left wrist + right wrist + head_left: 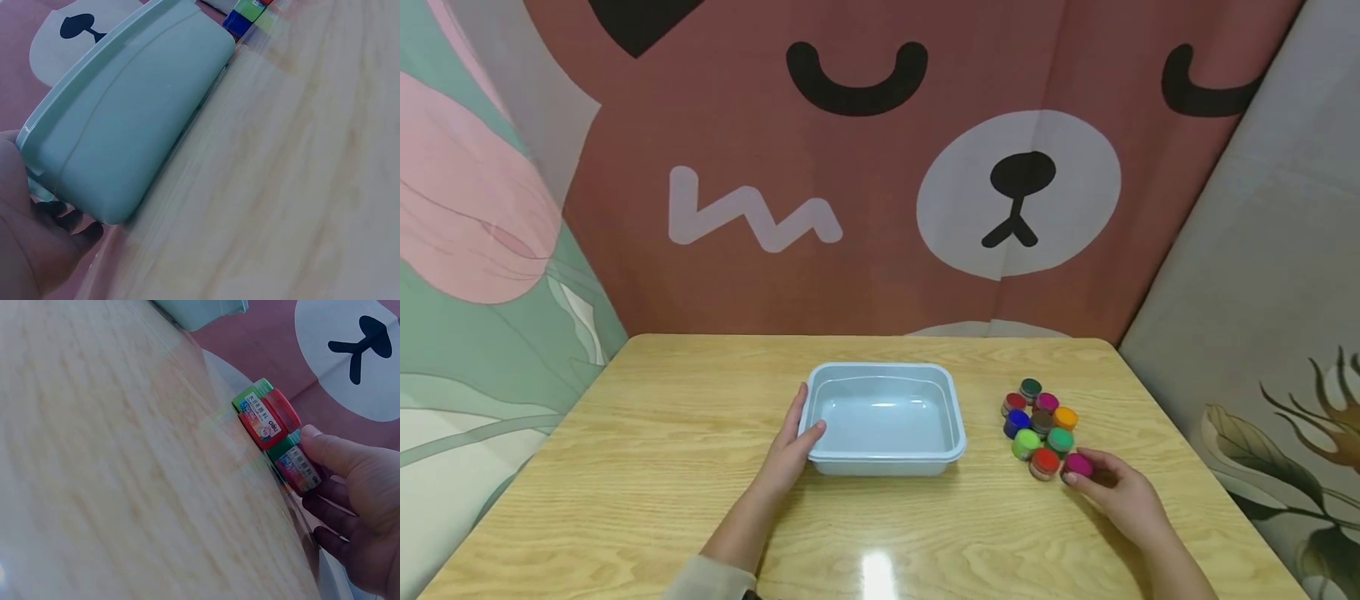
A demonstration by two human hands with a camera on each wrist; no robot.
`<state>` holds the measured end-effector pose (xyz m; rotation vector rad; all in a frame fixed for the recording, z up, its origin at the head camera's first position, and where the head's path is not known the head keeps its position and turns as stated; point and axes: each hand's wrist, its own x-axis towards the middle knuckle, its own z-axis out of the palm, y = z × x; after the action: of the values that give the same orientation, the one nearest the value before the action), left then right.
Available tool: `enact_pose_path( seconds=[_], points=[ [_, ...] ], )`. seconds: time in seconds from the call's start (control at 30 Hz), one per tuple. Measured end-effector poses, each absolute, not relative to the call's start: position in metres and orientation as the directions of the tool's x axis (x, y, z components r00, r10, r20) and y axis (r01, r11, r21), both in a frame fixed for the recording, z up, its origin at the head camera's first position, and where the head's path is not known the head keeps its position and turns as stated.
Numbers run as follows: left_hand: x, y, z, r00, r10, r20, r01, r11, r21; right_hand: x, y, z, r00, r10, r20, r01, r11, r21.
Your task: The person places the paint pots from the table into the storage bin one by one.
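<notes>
A brown cloth [880, 292] with a sleeping bear's face hangs behind the wood-grain tabletop [625, 467]. To my left is a green cloth [482, 333] with a large pink flower; to my right, a grey cloth [1232, 275] printed with leaves. A patch of light shines on the tabletop's near part.

The pale blue tub [887, 465] sits upright near the middle of the tabletop. My left hand [788, 460] grips its left end, the thumb over the rim and the fingers against the outside wall. A light sleeve [711, 579] covers that forearm near the bottom edge of the head view.

Right of the tub, well apart from it, 10 small jars stand in a close cluster. Farthest is the dark green jar [1031, 388]; then come the dark red jar [1014, 405] and the far magenta jar [1047, 402], then 3 across: blue jar [1017, 423], brown jar [1042, 422], orange jar [1065, 417]. Nearer are the lime jar [1026, 445] and the green jar [1060, 440], then the red jar [1044, 463].

My right hand [1123, 496] pinches the near magenta jar [1078, 467] between thumb and fingertips, just beside the red jar; whether it is lifted, I cannot tell.
</notes>
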<state>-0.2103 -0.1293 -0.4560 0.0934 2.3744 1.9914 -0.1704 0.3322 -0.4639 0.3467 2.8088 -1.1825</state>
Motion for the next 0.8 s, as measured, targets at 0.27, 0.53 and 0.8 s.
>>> enact_pose_path(
  seconds=[0.27,0.53,0.8],
  points=[
    [-0.212,-0.126,-0.456,-0.997,0.075,0.025,0.035,0.136,0.99,-0.167,0.328,-0.454,-0.961,0.257,-0.107,0.252,0.642,-0.724],
    [-0.211,-0.126,-0.458,-0.998,0.062,0.003,0.012,0.147,0.989,-0.169,0.315,-0.441,-0.974,0.229,0.007,0.146,0.647,-0.749],
    [-0.212,-0.127,-0.457,-0.998,0.068,0.019,0.027,0.111,0.993,-0.186,0.285,-0.417,-0.993,0.1,0.064,0.016,0.648,-0.762]
  ],
)
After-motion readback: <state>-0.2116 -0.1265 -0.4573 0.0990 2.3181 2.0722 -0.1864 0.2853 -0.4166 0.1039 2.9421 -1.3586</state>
